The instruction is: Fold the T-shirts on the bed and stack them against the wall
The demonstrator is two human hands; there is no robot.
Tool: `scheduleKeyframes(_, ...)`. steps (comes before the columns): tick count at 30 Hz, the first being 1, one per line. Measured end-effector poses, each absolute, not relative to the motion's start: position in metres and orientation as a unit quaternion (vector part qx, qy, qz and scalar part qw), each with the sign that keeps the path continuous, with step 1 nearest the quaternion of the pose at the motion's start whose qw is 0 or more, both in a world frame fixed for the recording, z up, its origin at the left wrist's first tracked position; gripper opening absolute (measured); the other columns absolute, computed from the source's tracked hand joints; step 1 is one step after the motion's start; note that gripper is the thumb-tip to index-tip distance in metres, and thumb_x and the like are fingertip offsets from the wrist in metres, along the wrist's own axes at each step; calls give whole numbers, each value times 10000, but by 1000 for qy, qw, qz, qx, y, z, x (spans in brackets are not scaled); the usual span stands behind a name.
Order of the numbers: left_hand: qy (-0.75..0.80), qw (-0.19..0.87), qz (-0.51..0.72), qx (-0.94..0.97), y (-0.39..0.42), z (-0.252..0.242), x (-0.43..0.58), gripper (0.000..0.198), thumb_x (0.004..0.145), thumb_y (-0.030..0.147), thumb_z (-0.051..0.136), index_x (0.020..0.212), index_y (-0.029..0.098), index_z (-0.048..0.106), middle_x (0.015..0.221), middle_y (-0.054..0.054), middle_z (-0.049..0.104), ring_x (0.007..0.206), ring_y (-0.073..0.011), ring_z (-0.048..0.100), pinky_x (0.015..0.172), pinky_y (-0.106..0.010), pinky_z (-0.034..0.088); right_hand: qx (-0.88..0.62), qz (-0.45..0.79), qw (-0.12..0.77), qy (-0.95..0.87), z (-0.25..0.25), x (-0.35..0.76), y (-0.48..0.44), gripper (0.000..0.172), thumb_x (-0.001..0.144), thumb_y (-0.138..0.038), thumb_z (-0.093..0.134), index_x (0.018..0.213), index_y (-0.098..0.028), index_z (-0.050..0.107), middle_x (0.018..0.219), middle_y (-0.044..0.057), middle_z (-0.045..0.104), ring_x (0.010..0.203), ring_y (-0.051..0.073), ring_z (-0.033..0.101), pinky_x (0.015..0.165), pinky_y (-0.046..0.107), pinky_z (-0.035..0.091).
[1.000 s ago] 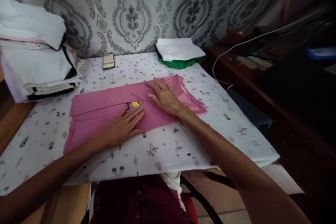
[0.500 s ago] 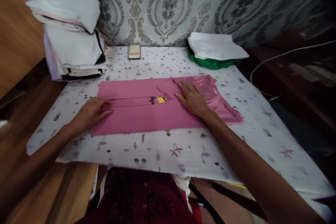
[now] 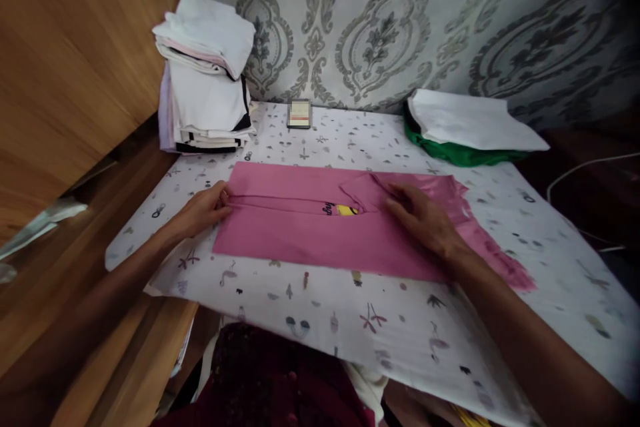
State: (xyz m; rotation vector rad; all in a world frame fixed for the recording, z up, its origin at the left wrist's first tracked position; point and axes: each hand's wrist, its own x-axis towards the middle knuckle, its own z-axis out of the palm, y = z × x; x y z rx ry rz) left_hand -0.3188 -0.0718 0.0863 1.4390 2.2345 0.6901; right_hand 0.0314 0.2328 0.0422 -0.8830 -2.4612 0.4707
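Observation:
A pink garment (image 3: 300, 233), folded into a long strip, lies across a table covered with a white printed cloth (image 3: 380, 320). A small yellow and black print shows at its middle fold. My left hand (image 3: 203, 210) is at the garment's left end, its fingers pinching the folded edge there. My right hand (image 3: 423, 220) lies flat on the right part of the garment, fingers stretched out and pressing the cloth down. The garment's right end sticks out past my right wrist.
A tall stack of folded white clothes (image 3: 205, 80) stands at the back left corner. Folded white cloth on a green one (image 3: 465, 133) lies at the back right. A small phone-like item (image 3: 299, 113) leans by the patterned wall. A wooden panel (image 3: 65, 67) rises on the left.
My left hand slid from the garment's middle to its left end and now pinches the edge. My right hand stayed flat on the right part. The view swung to the left.

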Motion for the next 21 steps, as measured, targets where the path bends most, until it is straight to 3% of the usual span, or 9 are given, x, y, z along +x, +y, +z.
scheduleKeyframes(4, 833, 153, 238, 476, -82, 89, -316, 288, 846, 343, 512, 1111, 231, 531, 836, 12, 632, 698, -167, 557, 669, -302, 410, -250, 169, 241, -923, 57, 12, 187, 394, 957, -426, 498, 1243, -216, 671, 1322, 136, 653, 1266, 335, 586, 1066, 565, 483)
scheduleKeyframes(9, 844, 111, 217, 478, -87, 89, -302, 252, 929, 387, 436, 1083, 236, 568, 821, 4, 628, 726, -181, 567, 666, -306, 391, -117, 192, 174, -959, 61, -36, 131, 314, 982, -277, 434, 1144, -207, 694, 1176, 126, 693, 1104, 285, 634, 972, 510, 522)
scheduleKeyframes(14, 843, 113, 217, 480, -85, 81, -301, 218, 879, 442, 539, 922, 231, 576, 900, -12, 636, 796, -188, 559, 700, -314, 389, -160, 168, 128, -964, 57, -62, 119, 206, 924, -193, 465, 979, -179, 663, 1017, 140, 661, 979, 288, 597, 881, 451, 502)
scheduleKeyframes(17, 833, 133, 277, 460, -84, 78, -303, 158, 861, 381, 521, 842, 226, 538, 784, 12, 593, 705, -164, 509, 653, -301, 369, -167, 190, 115, -961, 63, -66, 121, 149, 907, -171, 455, 835, -204, 582, 909, 107, 635, 875, 257, 576, 804, 398, 479)
scheduleKeyframes(21, 822, 160, 350, 419, -82, 77, -306, 127, 820, 350, 512, 804, 225, 506, 723, 28, 556, 623, -141, 457, 592, -281, 351, -171, 216, 155, -949, 70, -73, 122, 152, 916, -173, 414, 814, -221, 517, 871, 85, 608, 832, 235, 550, 753, 359, 445)
